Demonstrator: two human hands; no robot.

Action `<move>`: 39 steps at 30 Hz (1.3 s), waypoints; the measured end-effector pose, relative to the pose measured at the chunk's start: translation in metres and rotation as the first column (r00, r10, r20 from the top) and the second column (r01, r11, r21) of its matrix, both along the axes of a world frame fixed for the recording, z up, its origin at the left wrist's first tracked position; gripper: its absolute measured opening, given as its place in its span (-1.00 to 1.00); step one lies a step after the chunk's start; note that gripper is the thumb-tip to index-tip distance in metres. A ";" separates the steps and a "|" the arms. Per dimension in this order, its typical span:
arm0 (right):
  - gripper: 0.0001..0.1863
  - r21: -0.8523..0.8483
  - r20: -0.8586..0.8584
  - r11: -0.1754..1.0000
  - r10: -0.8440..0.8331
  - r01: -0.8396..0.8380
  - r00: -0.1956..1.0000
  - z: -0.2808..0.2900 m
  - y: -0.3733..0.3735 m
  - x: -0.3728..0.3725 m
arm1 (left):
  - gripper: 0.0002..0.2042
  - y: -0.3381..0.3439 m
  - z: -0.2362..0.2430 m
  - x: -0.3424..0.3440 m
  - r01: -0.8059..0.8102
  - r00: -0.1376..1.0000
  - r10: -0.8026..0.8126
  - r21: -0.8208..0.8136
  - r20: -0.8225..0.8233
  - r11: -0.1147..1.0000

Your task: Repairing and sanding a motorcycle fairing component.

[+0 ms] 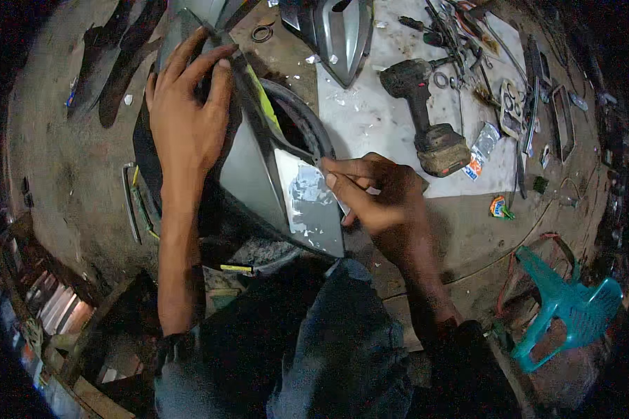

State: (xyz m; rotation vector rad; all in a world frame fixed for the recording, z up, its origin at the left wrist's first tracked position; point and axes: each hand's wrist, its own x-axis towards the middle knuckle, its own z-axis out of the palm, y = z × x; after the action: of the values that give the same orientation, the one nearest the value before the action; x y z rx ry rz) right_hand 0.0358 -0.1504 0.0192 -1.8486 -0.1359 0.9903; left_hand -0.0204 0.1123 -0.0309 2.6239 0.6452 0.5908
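Note:
A grey and black fairing panel with a yellow strip and a pale, patchy flaking area lies across my lap and the floor. My left hand grips its upper part, fingers bent over the narrow top. At the right edge of the patchy area, my right hand is closed, thumb and forefinger pinched; whatever is between them is hidden or too small to name. Behind the panel is a dark oval opening with a rim.
A cordless drill lies on a white sheet with assorted tools and small parts. Another grey panel is at the top, dark panels at upper left. A teal plastic stool sits at lower right.

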 end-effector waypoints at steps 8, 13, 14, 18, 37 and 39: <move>-0.76 -0.010 -0.067 0.999 -0.034 0.033 0.997 0.001 -0.003 0.000 | -0.71 0.001 0.004 0.000 0.009 1.000 -0.008 0.015 -0.013 1.000; -0.76 0.030 0.172 0.996 0.078 -0.084 0.982 -0.013 -0.005 0.002 | -0.71 0.001 0.002 0.001 0.012 1.000 -0.012 0.040 -0.002 0.999; -0.76 0.032 0.171 0.996 0.079 -0.086 0.982 -0.011 -0.003 0.003 | -0.71 0.002 0.001 0.001 0.010 1.000 -0.010 0.042 -0.004 0.999; -0.79 0.080 0.138 0.996 0.022 -0.033 0.990 -0.012 0.005 -0.006 | -0.70 0.003 0.001 -0.001 0.005 1.000 -0.005 0.027 -0.014 1.000; -0.83 0.032 0.290 0.998 0.047 -0.059 0.956 -0.024 0.019 -0.002 | -0.70 0.000 0.000 0.000 -0.024 0.999 0.025 0.032 -0.023 0.999; -0.83 -0.008 0.239 0.999 0.041 -0.040 0.970 -0.020 0.020 -0.002 | -0.70 -0.001 0.001 0.001 -0.020 1.000 0.020 0.022 -0.021 1.000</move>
State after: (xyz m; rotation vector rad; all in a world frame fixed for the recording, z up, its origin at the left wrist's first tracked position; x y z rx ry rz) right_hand 0.0334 -0.1305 -0.0008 -1.9703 -0.3185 0.7925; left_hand -0.0193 0.1110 -0.0299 2.6501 0.6760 0.5793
